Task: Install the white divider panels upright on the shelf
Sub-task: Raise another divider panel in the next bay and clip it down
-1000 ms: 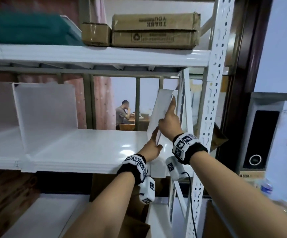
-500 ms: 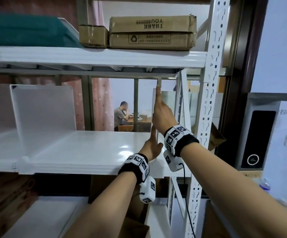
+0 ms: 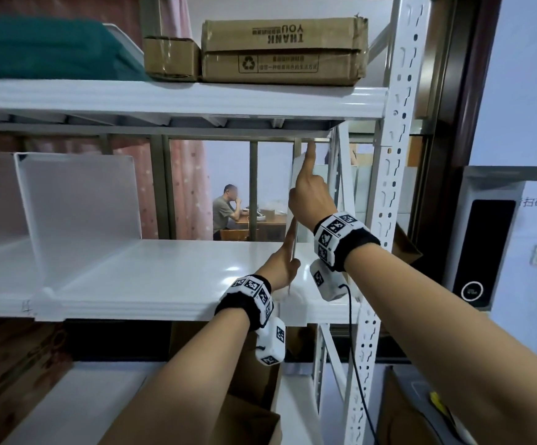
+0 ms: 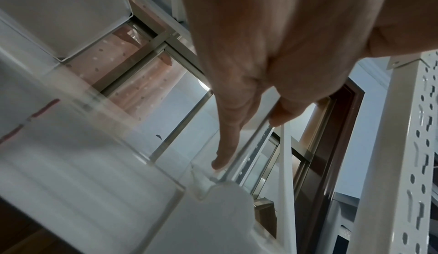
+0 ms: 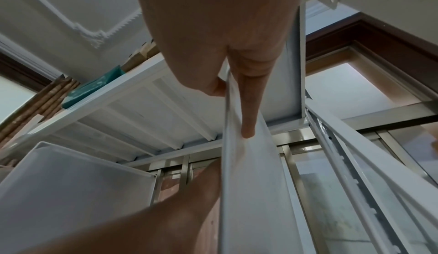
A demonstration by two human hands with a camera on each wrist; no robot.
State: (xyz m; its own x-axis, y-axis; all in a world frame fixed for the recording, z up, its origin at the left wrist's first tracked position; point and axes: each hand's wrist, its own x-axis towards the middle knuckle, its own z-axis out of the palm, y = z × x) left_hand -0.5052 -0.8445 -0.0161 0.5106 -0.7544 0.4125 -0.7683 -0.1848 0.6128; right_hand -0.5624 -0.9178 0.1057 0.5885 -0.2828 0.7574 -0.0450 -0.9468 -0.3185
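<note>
The white divider panel (image 3: pixel 293 200) stands nearly upright and edge-on to the head camera, right of centre in that frame, with its bottom edge on the white shelf (image 3: pixel 151 271) close to the front lip and its top reaching toward the underside of the upper shelf (image 3: pixel 177 97). The right hand (image 3: pixel 308 200) grips it high up: in the right wrist view the thumb lies on one face and a straight forefinger along the other, so the fingers (image 5: pixel 247 125) pinch the thin front edge. The left hand (image 3: pixel 281 268) steadies the bottom, its fingers (image 4: pixel 225 153) stretched out and pressed together flat against the panel's face; the thumb appears to sit on the far side of the edge, though motion blur in the left wrist view makes that uncertain.

The main risk is the foot of the panel skating on the glossy shelf, since nothing visible locks it yet. A thin pinch at the top gives little control over twist, so the sheet could lean toward the perforated upright (image 3: pixel 392 175) at the right of the frame and wedge against the diagonal brace. Pushing upward too hard could bow the panel or jam its top under the upper shelf. If it seats out of line with the installed divider (image 3: pixel 77 200) at the left of the frame, the bays would come out crooked.
</note>
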